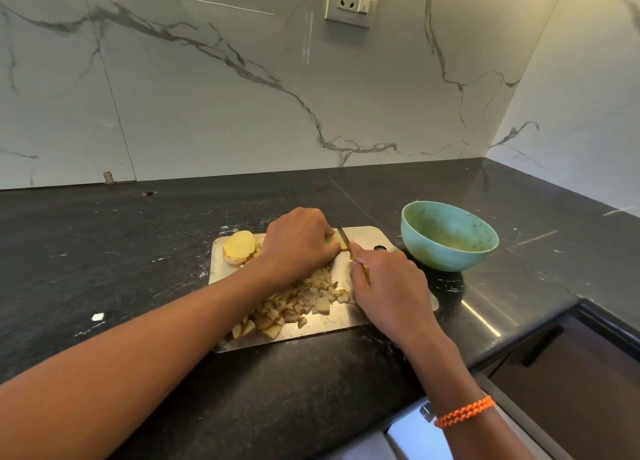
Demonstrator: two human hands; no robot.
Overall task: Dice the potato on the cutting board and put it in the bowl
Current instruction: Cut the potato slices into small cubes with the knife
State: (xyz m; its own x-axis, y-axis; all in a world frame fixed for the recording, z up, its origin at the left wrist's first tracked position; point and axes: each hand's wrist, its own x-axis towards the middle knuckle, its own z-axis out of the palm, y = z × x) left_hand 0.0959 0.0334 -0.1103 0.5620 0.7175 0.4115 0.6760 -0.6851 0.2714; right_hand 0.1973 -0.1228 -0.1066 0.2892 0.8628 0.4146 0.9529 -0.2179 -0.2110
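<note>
two hands work over the cutting board (363, 232), a pale metal-looking sheet lying on the dark counter (104, 251). the left hand (299, 243) is curled down over a piece of potato (341, 243), pinning it to the board; only a small yellow edge of that piece shows past the fingers. the right hand (388, 286) is wrapped round the yellow handle of a small knife (344, 238), whose blade meets the piece just beside the left fingertips. another potato half (239, 246) sits uncut at the board's far left corner, cut face up. a heap of diced pieces (298, 307) lies on the near half of the board, between the two wrists. the green bowl (448, 251) stands just beside the board's right end, and no dice show inside it from this angle.

judging by this, the dicing is well along but not finished, and the move to the bowl has not begun. raw potato is firm and fairly dense, so it should cut cleanly and not squash, but its wet cut faces are likely slippery on a smooth board. the held piece is best pressed flat side down with fingertips tucked back from the blade. the dice are small, light and loose, so they will scatter if pinched; scooping them, or tipping the board at the bowl's rim, looks safer.
</note>
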